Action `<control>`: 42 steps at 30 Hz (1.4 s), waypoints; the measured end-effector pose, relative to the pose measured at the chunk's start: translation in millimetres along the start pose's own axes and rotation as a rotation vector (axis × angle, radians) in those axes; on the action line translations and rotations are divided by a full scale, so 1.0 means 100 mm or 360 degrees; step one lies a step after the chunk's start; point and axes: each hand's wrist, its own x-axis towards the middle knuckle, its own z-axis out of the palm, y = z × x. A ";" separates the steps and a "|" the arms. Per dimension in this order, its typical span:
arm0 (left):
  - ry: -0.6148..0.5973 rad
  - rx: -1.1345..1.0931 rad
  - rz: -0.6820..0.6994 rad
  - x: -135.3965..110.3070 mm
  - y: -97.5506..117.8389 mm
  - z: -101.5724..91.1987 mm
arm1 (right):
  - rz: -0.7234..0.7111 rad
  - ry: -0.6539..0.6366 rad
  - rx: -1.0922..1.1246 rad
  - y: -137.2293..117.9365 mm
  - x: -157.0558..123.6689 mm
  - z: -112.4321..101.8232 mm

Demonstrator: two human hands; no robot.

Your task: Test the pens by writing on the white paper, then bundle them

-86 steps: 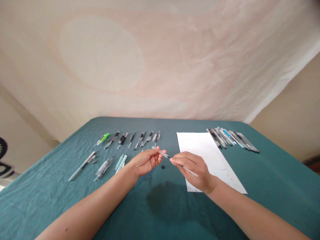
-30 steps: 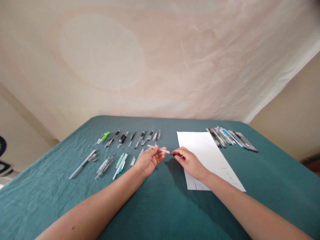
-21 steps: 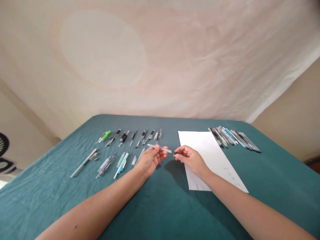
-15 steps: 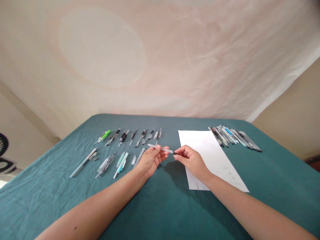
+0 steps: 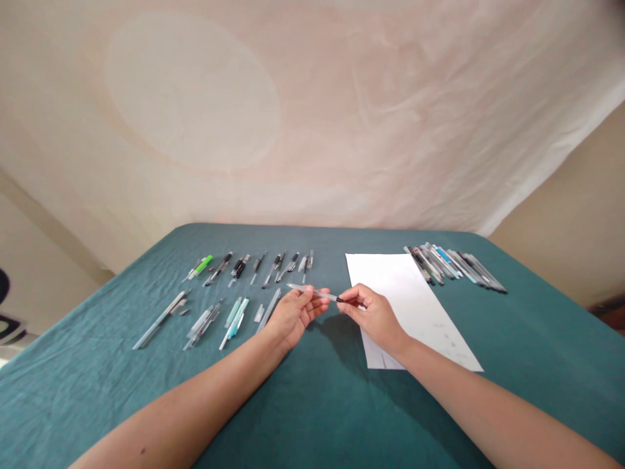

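Clear pen barrel (image 5: 299, 287) sits nearly level at the frame's centre in the head view, above the table (image 5: 312, 404), long axis running left to right. Left hand (image 5: 293, 314) pinches its right half. Right hand (image 5: 374, 316), just beside, pinches the black tip piece (image 5: 339, 299) at the right end.

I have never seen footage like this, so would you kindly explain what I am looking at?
No machine here: a person wears a camera on the head, looking down at their own bare hands. The left hand holds a clear pen; the fingers of the right hand pinch a small dark piece at its tip. Underneath is a teal tablecloth with loose pens on the left, a sheet of paper on the right and a second row of pens beyond it.
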 end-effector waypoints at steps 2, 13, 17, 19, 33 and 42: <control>0.0000 0.0001 -0.0005 0.00 0.00 0.00 | -0.0042 0.0028 -0.0079 0.00 0.00 0.00; -0.0067 0.0098 -0.0010 -0.02 0.02 0.04 | -0.0133 0.0086 -0.0364 0.01 0.00 -0.05; -0.0078 0.0095 -0.0044 -0.04 0.02 0.05 | -0.0163 0.0033 -0.0442 0.03 -0.01 -0.05; -0.0091 0.0091 -0.0044 -0.05 0.02 0.05 | -0.0176 -0.0010 -0.0498 0.02 -0.02 -0.04; -0.0044 0.0018 -0.0056 -0.07 0.02 0.07 | -0.0426 -0.0078 -0.1038 -0.06 -0.03 -0.05; -0.0053 -0.0005 -0.0055 -0.06 -0.01 0.05 | -0.0586 -0.0035 -0.1203 0.07 -0.03 -0.06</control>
